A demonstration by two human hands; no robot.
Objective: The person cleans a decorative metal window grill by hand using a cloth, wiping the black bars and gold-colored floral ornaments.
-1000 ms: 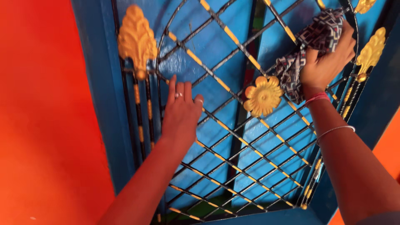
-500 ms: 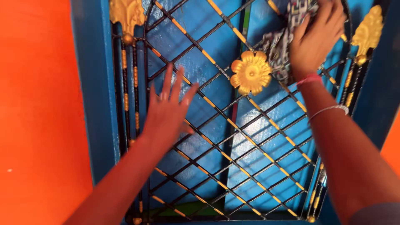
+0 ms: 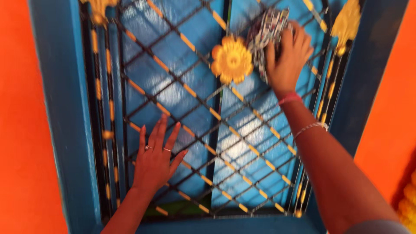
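A blue window has a black metal grille [image 3: 203, 104] with yellow bands crossing it diagonally. My right hand [image 3: 287, 56] presses a patterned dark-and-white cloth [image 3: 265, 32] against the grille, just right of a golden flower ornament [image 3: 232, 60]. My left hand [image 3: 156, 158] rests flat on the lower left of the grille with its fingers spread, holding nothing. It wears rings. The picture is blurred by motion.
The blue window frame [image 3: 60, 112] is set in a bright orange wall [image 3: 19, 130]. A golden leaf ornament [image 3: 346, 24] sits at the grille's upper right and another [image 3: 97, 8] at the upper left. Blue shutters show behind the bars.
The view has tilted, so the grille sits higher in the picture. My left hand has slid down the grille and opened flat. My right hand has moved the cloth closer to the flower.
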